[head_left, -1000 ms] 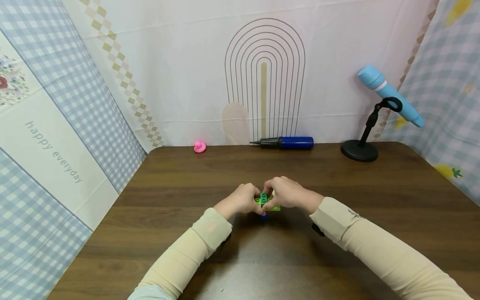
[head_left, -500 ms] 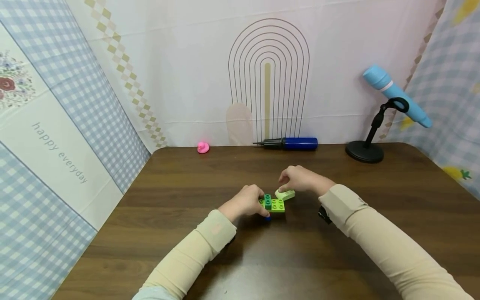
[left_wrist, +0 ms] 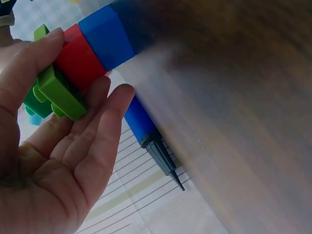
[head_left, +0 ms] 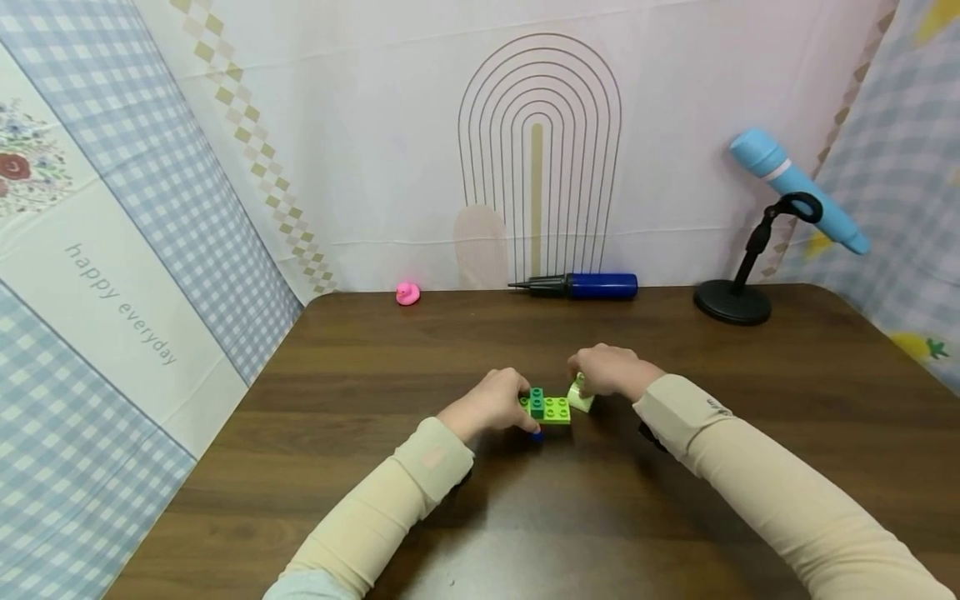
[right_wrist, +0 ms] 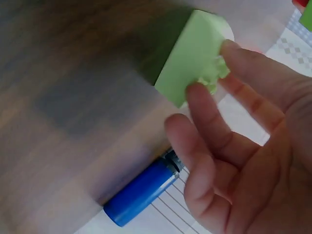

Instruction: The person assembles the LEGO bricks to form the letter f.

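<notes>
My left hand grips a stack of toy building blocks between thumb and fingers. In the left wrist view a blue block is at the end on the table side. A red block follows, then a lime green studded plate. On the plate's left part stands a small dark green brick. Just right of the stack, my right hand pinches a pale green block by its studded side, with thumb and fingertips. That block is close over the table, apart from the lime plate.
A pink rubber duck sits at the table's back edge, beside a blue and black hand pump. At the back right a black stand holds a light blue microphone. Patterned cloth hangs behind the brown table.
My right hand has left the stack and moved right to the pale green block, which it has turned. The left hand has kept its grip on the stack.
</notes>
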A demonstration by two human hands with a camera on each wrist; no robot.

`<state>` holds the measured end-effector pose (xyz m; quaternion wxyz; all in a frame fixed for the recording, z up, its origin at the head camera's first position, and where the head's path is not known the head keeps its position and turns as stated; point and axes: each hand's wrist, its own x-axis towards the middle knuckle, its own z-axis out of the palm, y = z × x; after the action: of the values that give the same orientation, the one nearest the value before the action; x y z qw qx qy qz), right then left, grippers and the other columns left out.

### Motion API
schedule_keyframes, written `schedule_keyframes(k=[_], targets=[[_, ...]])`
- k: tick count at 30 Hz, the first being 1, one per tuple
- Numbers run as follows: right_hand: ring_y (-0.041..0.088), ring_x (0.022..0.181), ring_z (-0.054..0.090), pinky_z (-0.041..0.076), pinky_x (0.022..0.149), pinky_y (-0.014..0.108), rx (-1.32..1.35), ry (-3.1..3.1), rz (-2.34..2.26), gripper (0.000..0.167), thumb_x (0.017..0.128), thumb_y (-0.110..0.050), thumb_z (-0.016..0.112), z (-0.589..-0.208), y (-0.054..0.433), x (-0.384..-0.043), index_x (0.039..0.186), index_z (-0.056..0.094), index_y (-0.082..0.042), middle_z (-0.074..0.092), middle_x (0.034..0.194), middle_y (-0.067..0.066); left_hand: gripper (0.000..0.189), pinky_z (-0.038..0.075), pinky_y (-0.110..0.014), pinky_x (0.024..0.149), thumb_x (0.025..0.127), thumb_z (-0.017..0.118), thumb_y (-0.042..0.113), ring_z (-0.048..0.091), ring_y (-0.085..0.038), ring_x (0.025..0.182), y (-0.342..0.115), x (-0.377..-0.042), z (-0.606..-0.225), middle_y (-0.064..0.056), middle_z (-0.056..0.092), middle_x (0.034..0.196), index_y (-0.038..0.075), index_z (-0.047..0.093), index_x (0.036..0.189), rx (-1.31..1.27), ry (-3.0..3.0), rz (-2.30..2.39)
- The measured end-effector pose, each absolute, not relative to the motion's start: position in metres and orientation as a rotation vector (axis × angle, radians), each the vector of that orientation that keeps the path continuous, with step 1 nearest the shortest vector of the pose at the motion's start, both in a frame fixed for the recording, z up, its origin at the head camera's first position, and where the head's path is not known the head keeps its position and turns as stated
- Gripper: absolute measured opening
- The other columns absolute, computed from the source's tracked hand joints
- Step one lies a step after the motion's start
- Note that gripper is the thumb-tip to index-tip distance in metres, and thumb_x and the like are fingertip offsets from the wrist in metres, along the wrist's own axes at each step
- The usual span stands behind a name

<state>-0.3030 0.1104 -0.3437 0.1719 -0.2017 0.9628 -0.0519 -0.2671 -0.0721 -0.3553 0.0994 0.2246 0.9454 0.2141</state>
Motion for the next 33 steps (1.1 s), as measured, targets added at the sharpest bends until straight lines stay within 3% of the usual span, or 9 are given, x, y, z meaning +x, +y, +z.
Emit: schedule_keyframes(k=[5,10,12,14,16,19,23,27,33], targets=[[0.020,0.074,0.045,0.037,0.055,0.031,-0.654,2.662,-0.135,0.024,0.076,0.002,0.059,-0.339,0.121,-0.294,0.093,0.061,-0.015,0.055,0.093,0.005,0.029,0.040,-0.022,0.054,0.061,0.080,0.027,0.048,-0.012,0.060,-0.073,-0.267,-0.354,0.005,0.055,0.063,0.009,0.064,0.078,0.640,2.791,0.640],[0.022,0.082,0.044,0.037,0.059,0.033,-0.742,2.666,-0.146,0.020,0.073,0.001,0.061,-0.339,0.129,-0.286,0.085,0.063,-0.015,0.053,0.095,0.007,0.033,0.039,-0.022,0.056,0.061,0.079,0.027,0.049,-0.013,0.063,-0.073,-0.266,-0.353,0.005,0.055,0.067,0.008,0.065,0.084,0.637,2.791,0.622],[0.026,0.091,0.047,0.040,0.064,0.037,-0.723,2.703,-0.166,0.017,0.076,-0.006,0.062,-0.339,0.132,-0.286,0.091,0.064,-0.015,0.054,0.101,0.009,0.033,0.039,-0.022,0.056,0.062,0.079,0.027,0.048,-0.013,0.064,-0.072,-0.266,-0.352,0.005,0.055,0.068,0.008,0.065,0.084,0.637,2.791,0.616],[0.029,0.096,0.048,0.042,0.066,0.040,-0.646,2.762,-0.178,0.025,0.079,-0.018,0.063,-0.339,0.133,-0.287,0.102,0.062,-0.011,0.055,0.105,0.010,0.033,0.039,-0.022,0.056,0.062,0.079,0.027,0.048,-0.013,0.064,-0.072,-0.266,-0.353,0.005,0.055,0.068,0.008,0.065,0.084,0.634,2.792,0.615],[0.028,0.092,0.051,0.043,0.063,0.041,-0.522,2.812,-0.174,0.039,0.080,-0.032,0.062,-0.342,0.133,-0.287,0.109,0.056,-0.006,0.056,0.101,0.010,0.033,0.039,-0.022,0.056,0.061,0.079,0.027,0.048,-0.013,0.064,-0.071,-0.266,-0.353,0.005,0.055,0.067,0.008,0.065,0.083,0.633,2.796,0.614],[0.021,0.071,0.052,0.039,0.052,0.036,-0.379,2.837,-0.119,0.045,0.077,-0.043,0.062,-0.347,0.134,-0.286,0.100,0.056,-0.004,0.056,0.083,0.006,0.034,0.040,-0.023,0.057,0.061,0.079,0.027,0.048,-0.013,0.064,-0.070,-0.265,-0.353,0.005,0.055,0.068,0.007,0.065,0.085,0.629,2.796,0.618],[0.017,0.060,0.045,0.035,0.049,0.032,-0.384,2.820,-0.142,0.027,0.077,-0.032,0.066,-0.355,0.137,-0.285,0.083,0.057,-0.007,0.050,0.069,0.003,0.035,0.040,-0.022,0.058,0.061,0.079,0.027,0.048,-0.013,0.066,-0.069,-0.265,-0.353,0.005,0.055,0.069,0.007,0.065,0.086,0.631,2.790,0.630],[0.018,0.064,0.048,0.040,0.054,0.032,-0.476,2.821,-0.252,0.028,0.075,-0.020,0.067,-0.359,0.141,-0.286,0.091,0.056,0.000,0.053,0.076,0.006,0.032,0.039,-0.023,0.058,0.061,0.079,0.026,0.047,-0.013,0.065,-0.067,-0.265,-0.352,0.005,0.055,0.068,0.007,0.065,0.083,0.629,2.788,0.644],[0.020,0.078,0.049,0.041,0.066,0.034,-0.597,2.810,-0.451,0.039,0.074,-0.017,0.067,-0.357,0.149,-0.290,0.105,0.056,0.003,0.056,0.093,0.010,0.031,0.039,-0.022,0.057,0.061,0.079,0.027,0.047,-0.012,0.064,-0.066,-0.267,-0.353,0.005,0.054,0.066,0.008,0.064,0.080,0.641,2.790,0.646]])
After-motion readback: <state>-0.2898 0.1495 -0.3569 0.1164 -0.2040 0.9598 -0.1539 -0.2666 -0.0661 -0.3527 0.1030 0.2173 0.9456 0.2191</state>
